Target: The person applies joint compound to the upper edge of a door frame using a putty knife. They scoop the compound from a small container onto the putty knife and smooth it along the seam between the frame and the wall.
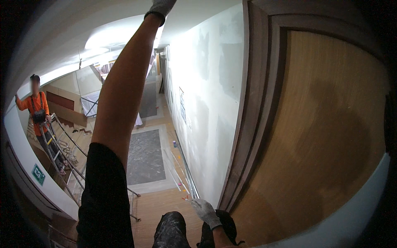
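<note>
My left hand (162, 6), in a grey glove, reaches up toward the white ceiling (190, 12) at the top edge; its fingers are out of the frame. My bare forearm and dark sleeve cross the middle of the view. Low in the centre, my gloved right hand (202, 210) is closed near my dark-clad legs (169, 229), with a small reddish item at its fingertips that is too small to name. Just right of it stand a brown door frame (254, 124) and a wood-coloured door (322, 124), with a shadow on the door.
A person (37, 107) in orange stands at a metal ladder (56, 144) on the left, beside stairs. Below, a corridor floor has a grey mat (144, 153) and long strips (178, 177) lying along the patched white wall (206, 91). Metal feet (135, 194) show by my left side.
</note>
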A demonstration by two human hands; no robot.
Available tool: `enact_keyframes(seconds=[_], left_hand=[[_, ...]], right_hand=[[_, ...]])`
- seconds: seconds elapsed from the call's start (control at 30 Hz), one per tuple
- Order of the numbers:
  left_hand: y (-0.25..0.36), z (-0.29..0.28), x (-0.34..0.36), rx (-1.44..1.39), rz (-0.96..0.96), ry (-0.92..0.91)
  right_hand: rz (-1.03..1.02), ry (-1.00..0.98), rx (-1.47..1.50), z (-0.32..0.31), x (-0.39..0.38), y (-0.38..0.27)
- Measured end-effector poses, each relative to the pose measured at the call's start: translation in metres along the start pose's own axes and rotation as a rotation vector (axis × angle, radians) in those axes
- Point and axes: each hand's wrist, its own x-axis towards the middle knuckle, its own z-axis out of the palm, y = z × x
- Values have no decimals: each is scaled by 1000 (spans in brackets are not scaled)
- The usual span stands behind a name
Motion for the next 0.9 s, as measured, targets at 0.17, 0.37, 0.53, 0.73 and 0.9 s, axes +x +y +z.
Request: enact_keyframes(seconds=[0.17, 0.37, 0.53, 0.73, 0.9], left_hand=[[-49, -19, 37, -116, 223, -48], [-64, 4, 40, 338, 510, 32], [-64, 26, 20, 291, 456, 17], [-4, -21, -21, 221, 129, -263], [-73, -69, 17, -134, 171, -660]], right_hand=[[55, -103, -4, -2, -9, -21], [54, -112, -116, -15, -12, -12], [67, -57, -89, -26, -8, -3], [52, -106, -86, -9, -14, 0], [53, -117, -145, -7, -4, -3]])
